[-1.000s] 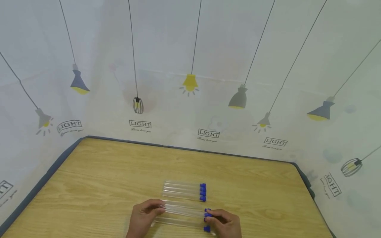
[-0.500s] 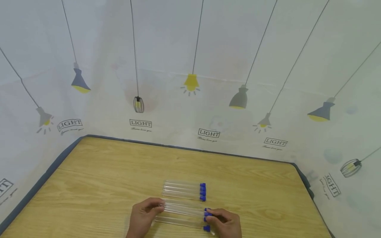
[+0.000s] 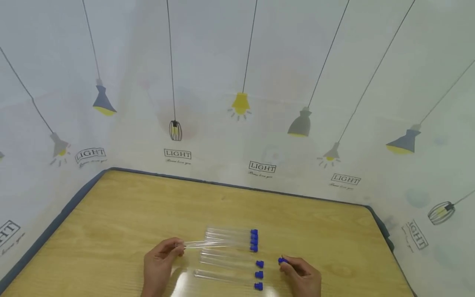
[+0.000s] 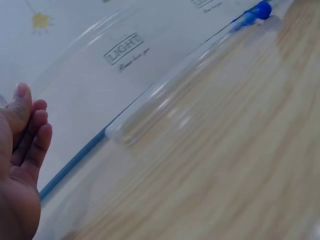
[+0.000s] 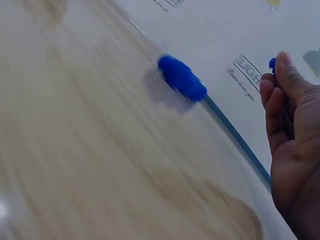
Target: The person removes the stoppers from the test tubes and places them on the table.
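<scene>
My left hand point(image 3: 161, 264) pinches a clear test tube point(image 3: 196, 244) by its left end, and the tube's right part overlaps the far row of tubes in the head view. My right hand point(image 3: 302, 275) pinches a blue cap point(image 3: 283, 260) between thumb and fingers, apart from that tube. In the right wrist view only a small edge of this cap point(image 5: 272, 64) shows past the thumb. Between the hands lie several blue-capped test tubes point(image 3: 222, 277), their caps point(image 3: 258, 286) pointing right.
Behind, a tight row of more capped tubes point(image 3: 230, 234) lies on the wood-grain table point(image 3: 148, 206). A pale cloth point(image 3: 208, 123) printed with lamps stands around the table's dark edge point(image 3: 237, 186). Light glares on the tabletop by the left hand.
The hands have moved apart, left hand to the left and right hand to the right. The cap has come off the tube; each hand now holds one of the two.
</scene>
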Motion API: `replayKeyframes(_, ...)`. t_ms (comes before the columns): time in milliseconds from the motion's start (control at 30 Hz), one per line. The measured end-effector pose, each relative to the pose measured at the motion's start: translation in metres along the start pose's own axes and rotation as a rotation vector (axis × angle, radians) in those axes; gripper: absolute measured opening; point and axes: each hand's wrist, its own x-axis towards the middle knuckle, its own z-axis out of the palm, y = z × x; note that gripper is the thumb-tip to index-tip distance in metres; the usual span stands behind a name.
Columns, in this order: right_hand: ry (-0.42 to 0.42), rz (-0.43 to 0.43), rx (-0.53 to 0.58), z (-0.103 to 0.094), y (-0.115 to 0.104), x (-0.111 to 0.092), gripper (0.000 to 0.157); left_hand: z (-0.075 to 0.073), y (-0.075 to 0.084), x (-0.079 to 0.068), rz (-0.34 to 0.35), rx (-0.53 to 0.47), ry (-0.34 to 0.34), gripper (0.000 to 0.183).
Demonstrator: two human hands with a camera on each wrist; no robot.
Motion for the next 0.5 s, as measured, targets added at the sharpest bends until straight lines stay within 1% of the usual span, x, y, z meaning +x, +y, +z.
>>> replayKeyframes(67, -0.06, -0.002, -0.011, 0.004, 0.004, 0.003, 0.014, 0.004, 0.0, 0.0, -0.017, 0.013, -0.059, 0.017)
replayKeyframes(100, -0.078, -0.006, -0.021, 0.006, 0.006, 0.004, 0.014, 0.006, 0.0, 0.0, -0.022, 0.024, -0.068, 0.017)
replayKeyframes(167, -0.088, -0.01, -0.042, 0.012, 0.011, 0.004, 0.014, 0.011, 0.001, -0.001, -0.036, 0.06, -0.06, 0.017)
replayKeyframes(233, -0.057, -0.006, -0.081, 0.016, 0.016, 0.004, 0.015, 0.013, 0.0, -0.002, -0.058, 0.105, -0.054, 0.018)
replayKeyframes(400, 0.008, 0.026, -0.225, 0.025, 0.024, 0.005, 0.014, 0.017, -0.003, 0.001, -0.144, 0.209, -0.034, 0.017)
replayKeyframes(467, 0.025, 0.029, -0.274, 0.028, 0.026, 0.006, 0.014, 0.018, -0.006, 0.003, -0.159, 0.225, -0.013, 0.016)
replayKeyframes(500, 0.031, 0.027, -0.294, 0.029, 0.026, 0.006, 0.015, 0.019, -0.007, 0.004, -0.154, 0.231, -0.008, 0.015)
